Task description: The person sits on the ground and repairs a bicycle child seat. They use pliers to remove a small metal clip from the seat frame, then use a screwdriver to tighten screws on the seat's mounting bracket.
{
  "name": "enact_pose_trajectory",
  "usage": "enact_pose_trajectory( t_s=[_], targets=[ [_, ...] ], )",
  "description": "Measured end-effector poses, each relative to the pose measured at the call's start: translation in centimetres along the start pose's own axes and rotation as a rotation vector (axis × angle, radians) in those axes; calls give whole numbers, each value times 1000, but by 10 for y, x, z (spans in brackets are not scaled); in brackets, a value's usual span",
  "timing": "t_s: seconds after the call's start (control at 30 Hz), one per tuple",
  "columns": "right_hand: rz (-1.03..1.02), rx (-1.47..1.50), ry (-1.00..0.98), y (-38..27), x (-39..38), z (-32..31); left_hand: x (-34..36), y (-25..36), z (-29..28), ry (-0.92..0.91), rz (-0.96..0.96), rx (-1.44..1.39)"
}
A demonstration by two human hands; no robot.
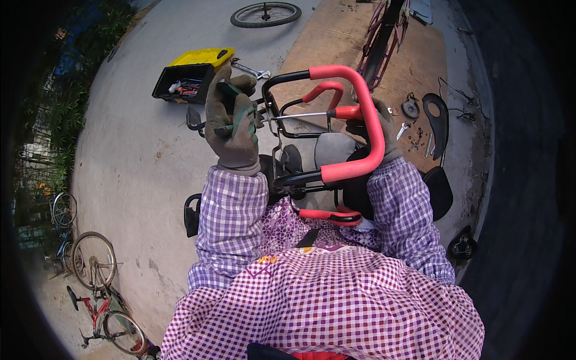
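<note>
You have the seat frame [377,135], black tubing with red foam sleeves, raised in front of you above your lap, and the job on it looks part-way through: the foam is on the bars, but the screwdriver [346,112] lies across the frame with its tip by the far-left tubing, so I judge that the fastening there is not finished. More seems left around you, since the purple bicycle frame [378,54] lies on the brown board [312,48] with small loose parts and a wrench [402,130] near it, and a wheel [266,25] lies apart on the ground. Your gloved right hand [389,135] reaches forward behind the foam bar, its fingers wrapped around the screwdriver handle, shaft pointing left. Your gloved left hand [233,123] stands upright beside the left tubing, fingers curled inward near the tip; whether they grip the tubing or a small part, I cannot tell. Both your forearms come up from below, spread to either side of the frame.
</note>
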State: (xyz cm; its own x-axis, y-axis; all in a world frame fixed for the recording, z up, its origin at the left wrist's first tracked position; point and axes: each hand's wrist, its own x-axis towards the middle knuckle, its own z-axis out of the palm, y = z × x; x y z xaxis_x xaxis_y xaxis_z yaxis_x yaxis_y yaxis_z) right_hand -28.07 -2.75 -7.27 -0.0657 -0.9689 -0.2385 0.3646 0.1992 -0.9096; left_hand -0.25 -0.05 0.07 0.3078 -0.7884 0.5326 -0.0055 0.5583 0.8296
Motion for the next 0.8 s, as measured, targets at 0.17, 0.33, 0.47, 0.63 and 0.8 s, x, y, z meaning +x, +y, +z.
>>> enact_pose_trajectory(
  t_s=[0.17, 0.33, 0.47, 0.63, 0.8],
  targets=[
    [160, -288, 27, -1, 12, -15, 0, -1, 0, 11, -6, 24],
    [-161, 17, -14, 11, 9, -3, -1, -2, 0, 23, -22, -20],
    [-58, 124, -103, 2, 4, -5, -1, -1, 0, 23, -16, -20],
    [175, -218, 5, -7, 8, -13, -1, -1, 1, 30, 1, -5],
    [-133, -11, -5, 6, 5, -3, -1, -2, 0, 24, 2, -11]
  ],
)
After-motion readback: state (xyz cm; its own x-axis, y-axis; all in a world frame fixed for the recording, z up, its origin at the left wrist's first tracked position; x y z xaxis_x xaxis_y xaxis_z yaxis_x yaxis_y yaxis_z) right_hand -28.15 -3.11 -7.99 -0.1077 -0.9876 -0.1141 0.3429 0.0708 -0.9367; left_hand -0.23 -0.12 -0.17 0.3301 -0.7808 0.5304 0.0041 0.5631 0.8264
